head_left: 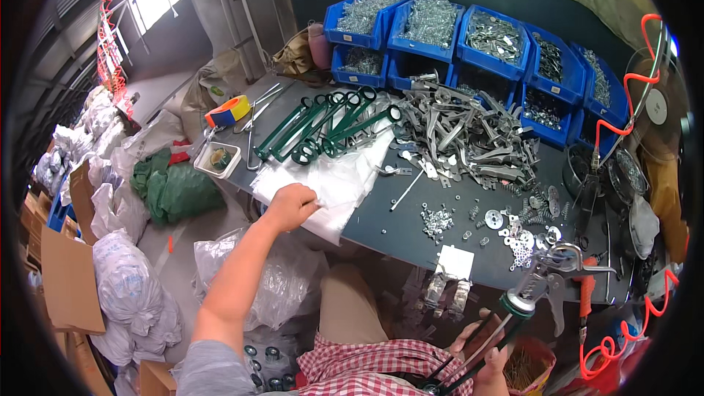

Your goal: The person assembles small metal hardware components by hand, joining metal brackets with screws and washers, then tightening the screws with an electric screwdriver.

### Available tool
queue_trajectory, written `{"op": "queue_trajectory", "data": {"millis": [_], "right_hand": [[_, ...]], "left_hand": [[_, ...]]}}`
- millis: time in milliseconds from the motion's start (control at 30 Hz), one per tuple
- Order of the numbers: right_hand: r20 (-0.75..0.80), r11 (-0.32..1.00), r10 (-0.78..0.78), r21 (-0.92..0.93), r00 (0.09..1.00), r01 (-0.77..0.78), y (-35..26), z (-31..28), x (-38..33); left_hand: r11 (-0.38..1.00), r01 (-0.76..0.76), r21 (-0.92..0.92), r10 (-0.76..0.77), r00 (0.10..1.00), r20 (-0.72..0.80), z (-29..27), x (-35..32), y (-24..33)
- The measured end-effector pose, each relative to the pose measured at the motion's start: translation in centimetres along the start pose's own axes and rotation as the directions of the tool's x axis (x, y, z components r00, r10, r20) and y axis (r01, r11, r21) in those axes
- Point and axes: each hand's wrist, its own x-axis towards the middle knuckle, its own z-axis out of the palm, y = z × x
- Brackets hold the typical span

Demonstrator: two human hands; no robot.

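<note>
My left hand [293,207] is closed at the table's front left edge, its fingers pinching the edge of a clear plastic bag [341,194] in a flat stack. Across the stack's far side lie several green caulking gun frames [297,132]. Low at the right, my right hand [484,352] is wrapped round the frame of a caulking gun [519,302] with dark green parts and a silver handle and trigger. The gun is tilted, its handle end up and to the right, its lower end by my lap.
Blue bins [425,26] of small metal parts stand along the back. A heap of grey metal handles [469,132] covers the middle, with loose nuts [438,221] and springs nearer me. Red coiled air hose [609,352] hangs right. Rolls of tape [227,111] sit left; bags crowd the floor.
</note>
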Motion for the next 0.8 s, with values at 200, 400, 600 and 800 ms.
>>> {"op": "queue_trajectory", "data": {"millis": [200,400,600,800], "right_hand": [[0.027,0.998,0.056,0.0,0.998,-0.056,-0.2,0.1,0.4],[-0.025,0.984,0.157,-0.08,0.987,-0.159,-0.6,1.2,1.4],[0.151,0.88,0.411,-0.322,0.899,-0.348,-0.9,1.7,3.1],[0.278,0.847,0.47,-0.41,0.838,-0.339,-0.9,3.3,4.8]], "left_hand": [[0.928,-0.32,0.191,0.306,0.947,0.101,-1.7,-2.2,1.5],[0.875,-0.398,-0.275,0.484,0.721,0.495,0.6,-5.3,13.2],[0.456,-0.126,-0.881,0.651,0.722,0.234,1.0,-6.7,18.2],[0.745,0.183,-0.642,0.039,0.948,0.315,4.8,-7.0,18.0]]}}
